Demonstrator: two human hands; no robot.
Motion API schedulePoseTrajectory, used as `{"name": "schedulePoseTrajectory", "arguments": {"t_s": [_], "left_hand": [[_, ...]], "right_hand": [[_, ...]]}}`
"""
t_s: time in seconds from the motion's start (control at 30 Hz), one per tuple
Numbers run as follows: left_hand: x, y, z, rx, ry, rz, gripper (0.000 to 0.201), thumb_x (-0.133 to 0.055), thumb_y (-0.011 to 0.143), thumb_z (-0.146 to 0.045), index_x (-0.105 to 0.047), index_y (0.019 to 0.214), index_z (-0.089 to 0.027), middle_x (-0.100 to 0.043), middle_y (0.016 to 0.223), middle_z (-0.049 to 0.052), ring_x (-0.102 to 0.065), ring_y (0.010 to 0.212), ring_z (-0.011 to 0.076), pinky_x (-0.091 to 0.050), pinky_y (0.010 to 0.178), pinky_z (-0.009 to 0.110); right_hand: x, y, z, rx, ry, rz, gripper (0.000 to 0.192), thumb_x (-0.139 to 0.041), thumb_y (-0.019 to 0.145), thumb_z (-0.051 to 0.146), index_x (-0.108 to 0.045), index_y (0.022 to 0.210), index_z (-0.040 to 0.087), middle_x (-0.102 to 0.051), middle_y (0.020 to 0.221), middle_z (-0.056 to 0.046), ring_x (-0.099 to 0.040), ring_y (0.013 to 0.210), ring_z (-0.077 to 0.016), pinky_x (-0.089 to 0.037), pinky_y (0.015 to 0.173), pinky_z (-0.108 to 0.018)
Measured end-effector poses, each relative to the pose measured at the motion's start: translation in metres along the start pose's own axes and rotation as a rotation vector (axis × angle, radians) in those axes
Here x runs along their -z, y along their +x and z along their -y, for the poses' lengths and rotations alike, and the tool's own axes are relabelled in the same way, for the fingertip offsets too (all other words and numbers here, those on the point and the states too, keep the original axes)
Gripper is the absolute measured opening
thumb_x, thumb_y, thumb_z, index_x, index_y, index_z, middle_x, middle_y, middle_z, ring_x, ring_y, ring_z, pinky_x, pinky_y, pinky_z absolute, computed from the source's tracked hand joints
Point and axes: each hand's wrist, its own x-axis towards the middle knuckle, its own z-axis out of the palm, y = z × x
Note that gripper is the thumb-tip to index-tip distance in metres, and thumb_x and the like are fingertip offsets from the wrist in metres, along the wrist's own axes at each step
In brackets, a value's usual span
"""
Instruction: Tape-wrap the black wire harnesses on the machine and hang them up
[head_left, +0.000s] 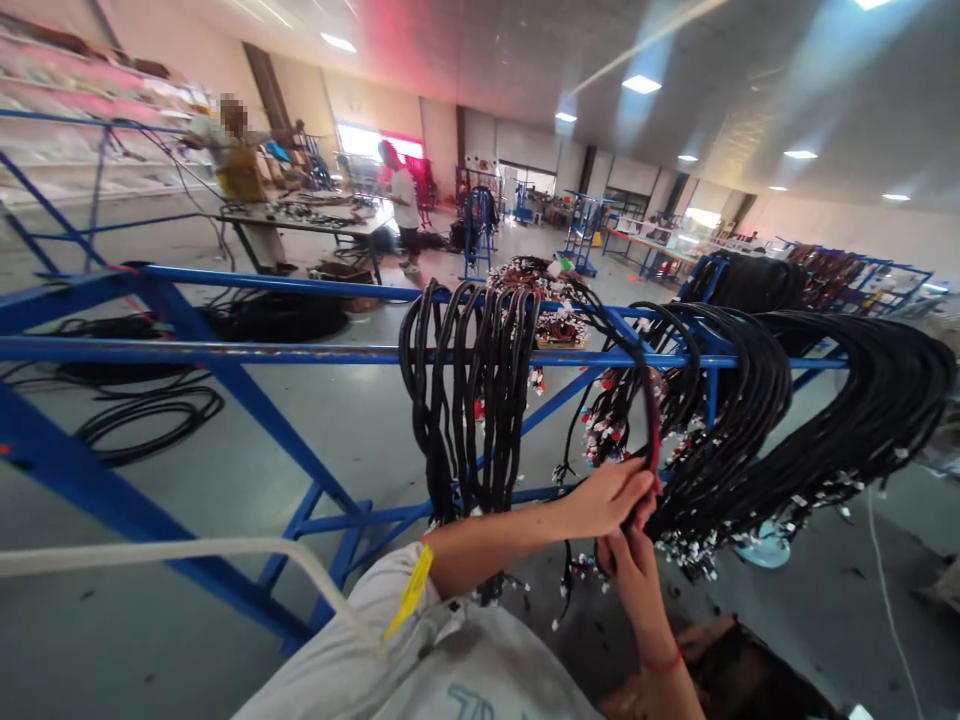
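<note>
Both hands meet low in the middle of the view, under a blue steel rack (225, 352). Left hand (607, 497) comes in from the left across the body, with its fingers curled and closed around a thin black cable harness (651, 425) that has a red part just above the grip. Right hand (636, 570) rises from below, directly under the left one and touching it; its fingers are pressed together on the same harness, but the fingertips are hidden behind the left hand, so I cannot tell exactly how they pinch. A red band is around the right wrist, and a yellow tag (411, 590) hangs on the pale sleeve of the left arm. The held harness goes up from the hands and bends over the top rail of the rack, between 2 big groups of cables. On the left side a bundle of black looped cables (469, 390) hangs straight down from the rail. On the right side a thick mass of black harnesses (810, 420) is draped over the rail, with many small white and red connectors at the loose ends, near the hands. More black cable coils (150, 415) lie on the grey floor behind the rack. Far behind, 2 people stand beside a work table (315, 218).
</note>
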Motion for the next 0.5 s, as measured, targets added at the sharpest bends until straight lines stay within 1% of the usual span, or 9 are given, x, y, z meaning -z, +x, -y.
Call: {"name": "schedulePoseTrajectory", "arguments": {"t_s": [0.03, 0.1, 0.13, 0.2, 0.27, 0.3, 0.33, 0.4, 0.5], "left_hand": [[-0.004, 0.001, -0.004, 0.017, -0.041, 0.061, 0.052, -0.044, 0.088, -0.068, -0.051, 0.085, -0.017, -0.046, 0.057, -0.006, -0.047, 0.048, 0.0084, -0.042, 0.050, 0.022], [-0.006, 0.001, -0.015, 0.047, -0.148, 0.114, 0.053, -0.044, 0.087, -0.069, -0.049, 0.079, -0.017, -0.041, 0.050, -0.008, -0.043, 0.042, 0.0073, -0.038, 0.045, 0.021], [-0.006, 0.000, -0.020, 0.057, -0.197, 0.113, 0.053, -0.044, 0.087, -0.070, -0.048, 0.076, -0.018, -0.038, 0.047, -0.009, -0.039, 0.038, 0.0068, -0.035, 0.042, 0.020], [-0.003, -0.003, -0.027, 0.076, -0.254, 0.126, 0.054, -0.047, 0.084, -0.071, -0.048, 0.072, -0.018, -0.037, 0.041, -0.010, -0.035, 0.033, 0.0063, -0.031, 0.038, 0.019], [0.000, -0.010, -0.029, 0.121, -0.253, 0.190, 0.056, -0.052, 0.080, -0.072, -0.051, 0.070, -0.017, -0.046, 0.041, -0.007, -0.038, 0.032, 0.0069, -0.032, 0.036, 0.019], [0.002, -0.015, -0.028, 0.150, -0.239, 0.233, 0.058, -0.054, 0.079, -0.073, -0.052, 0.070, -0.016, -0.053, 0.044, -0.003, -0.043, 0.034, 0.0079, -0.034, 0.037, 0.019], [0.002, -0.020, -0.025, 0.179, -0.223, 0.265, 0.059, -0.055, 0.078, -0.073, -0.054, 0.070, -0.015, -0.059, 0.049, 0.001, -0.048, 0.036, 0.0090, -0.036, 0.038, 0.019], [0.003, -0.033, -0.018, 0.213, -0.198, 0.273, 0.061, -0.056, 0.078, -0.073, -0.057, 0.071, -0.013, -0.067, 0.057, 0.007, -0.054, 0.041, 0.0110, -0.041, 0.041, 0.020], [0.002, -0.052, -0.005, 0.231, -0.167, 0.254, 0.063, -0.053, 0.081, -0.073, -0.061, 0.074, -0.011, -0.069, 0.061, 0.010, -0.058, 0.046, 0.0129, -0.045, 0.045, 0.022]], "right_hand": [[0.006, -0.012, -0.007, -0.026, -0.018, -0.021, 0.028, -0.059, 0.083, 0.060, -0.072, 0.094, 0.037, -0.062, 0.061, 0.000, -0.061, 0.054, -0.0258, -0.055, 0.048, -0.040], [0.018, -0.029, -0.007, -0.051, -0.058, -0.029, 0.019, -0.068, 0.079, 0.055, -0.073, 0.089, 0.040, -0.067, 0.067, 0.000, -0.066, 0.060, -0.0265, -0.059, 0.053, -0.041], [0.022, -0.035, -0.001, -0.049, -0.065, -0.021, 0.018, -0.071, 0.077, 0.053, -0.074, 0.090, 0.042, -0.069, 0.073, 0.001, -0.068, 0.066, -0.0271, -0.060, 0.058, -0.042], [0.026, -0.035, 0.020, -0.035, -0.039, -0.016, 0.024, -0.072, 0.077, 0.053, -0.074, 0.098, 0.042, -0.073, 0.089, 0.001, -0.070, 0.082, -0.0284, -0.061, 0.074, -0.044], [0.028, -0.023, 0.050, -0.018, 0.062, -0.041, 0.035, -0.064, 0.082, 0.057, -0.072, 0.109, 0.037, -0.072, 0.106, -0.002, -0.068, 0.099, -0.0292, -0.055, 0.091, -0.047], [0.030, -0.012, 0.065, -0.005, 0.144, -0.067, 0.042, -0.059, 0.085, 0.061, -0.071, 0.113, 0.032, -0.071, 0.112, -0.005, -0.066, 0.105, -0.0293, -0.052, 0.095, -0.049], [0.032, 0.000, 0.080, 0.019, 0.241, -0.093, 0.050, -0.056, 0.085, 0.065, -0.069, 0.117, 0.029, -0.070, 0.116, -0.008, -0.065, 0.107, -0.0291, -0.051, 0.096, -0.049], [0.038, 0.026, 0.104, 0.027, 0.380, -0.111, 0.056, -0.056, 0.082, 0.069, -0.067, 0.118, 0.027, -0.070, 0.114, -0.009, -0.065, 0.106, -0.0273, -0.052, 0.093, -0.045], [0.040, 0.058, 0.125, -0.068, 0.403, -0.087, 0.049, -0.063, 0.079, 0.061, -0.067, 0.111, 0.024, -0.072, 0.105, -0.007, -0.068, 0.094, -0.0233, -0.054, 0.084, -0.038]]}}
